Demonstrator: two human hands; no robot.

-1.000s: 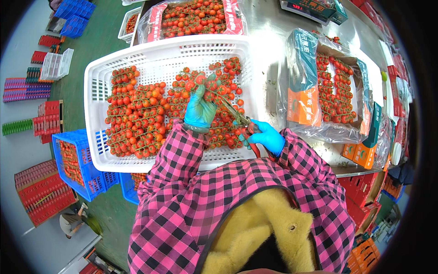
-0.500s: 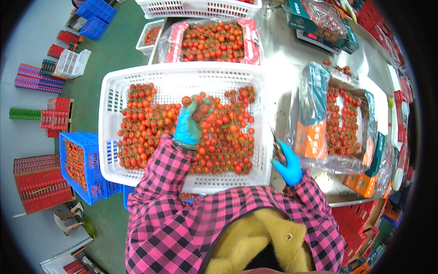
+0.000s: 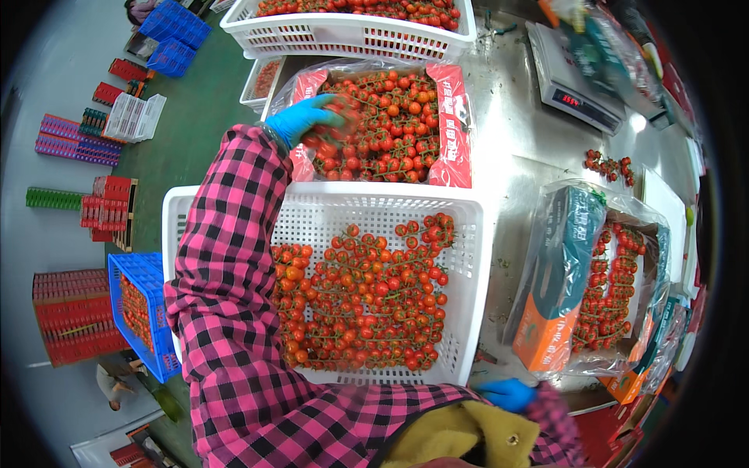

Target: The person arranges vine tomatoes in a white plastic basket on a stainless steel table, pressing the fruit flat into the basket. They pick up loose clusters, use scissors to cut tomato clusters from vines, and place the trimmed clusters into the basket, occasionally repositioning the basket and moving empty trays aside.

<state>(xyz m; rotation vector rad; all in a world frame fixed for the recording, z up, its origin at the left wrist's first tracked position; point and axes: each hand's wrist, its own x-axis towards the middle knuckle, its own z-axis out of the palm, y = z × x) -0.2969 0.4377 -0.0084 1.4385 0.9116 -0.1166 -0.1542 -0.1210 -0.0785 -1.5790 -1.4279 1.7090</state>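
My left hand (image 3: 306, 123), in a blue glove, is over the left part of a red-sided carton (image 3: 454, 125) filled with cherry tomatoes on the vine. Its fingers close around a bunch of cherry tomatoes (image 3: 337, 125), which motion blurs. Nearer to me is a large white perforated crate (image 3: 462, 288), with many more vine tomatoes (image 3: 367, 304) inside; my left sleeve covers its left part. My right hand (image 3: 509, 395), also gloved blue, is low beside the crate's near right corner. Its fingers are smeared and partly hidden, so any grip is unclear.
A plastic-lined teal and orange carton (image 3: 558, 288) of tomatoes stands on the metal table at right. Beyond it are a loose tomato bunch (image 3: 608, 168) and a scale (image 3: 581, 105). Another white crate (image 3: 351, 35) is at the far side; a blue crate (image 3: 160, 335) stands left.
My left hand has carried the tomato bunch from the white crate to the red-sided carton. My right hand, earlier holding scissors, is lower. The teal carton has left the scale, blurred. The view has shifted.
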